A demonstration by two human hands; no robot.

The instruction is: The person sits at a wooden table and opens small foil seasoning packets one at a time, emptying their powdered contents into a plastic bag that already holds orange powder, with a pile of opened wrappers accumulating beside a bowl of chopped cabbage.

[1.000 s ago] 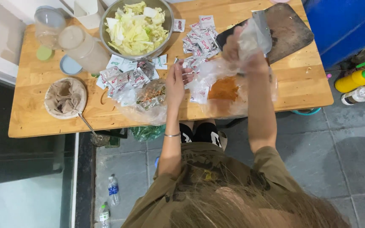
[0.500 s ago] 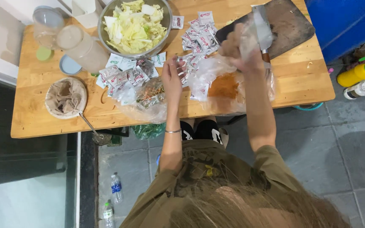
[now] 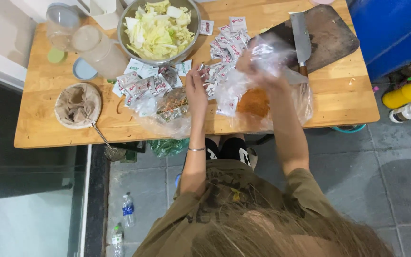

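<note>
While both forearms reach over the near edge of the wooden table [image 3: 338,102], the right hand [image 3: 258,71] is buried in a clear plastic bag [image 3: 267,54], fingers closed on a bunch of the film; what else they hold inside cannot be told. That bag lies across the table's middle, its lower part holding an orange-brown powder [image 3: 254,101], just beside a dark cutting board [image 3: 327,35] with a cleaver [image 3: 300,35] resting on it. The left hand [image 3: 196,88] sits apart to the left, fingers curled together at the edge of a scatter of small white sachets [image 3: 139,83]; whether it pinches one is unclear. Nearby lies a second bag of mixed dried seasoning [image 3: 172,104]. Farther back stands a metal bowl [image 3: 193,31] of chopped cabbage [image 3: 158,26].
</note>
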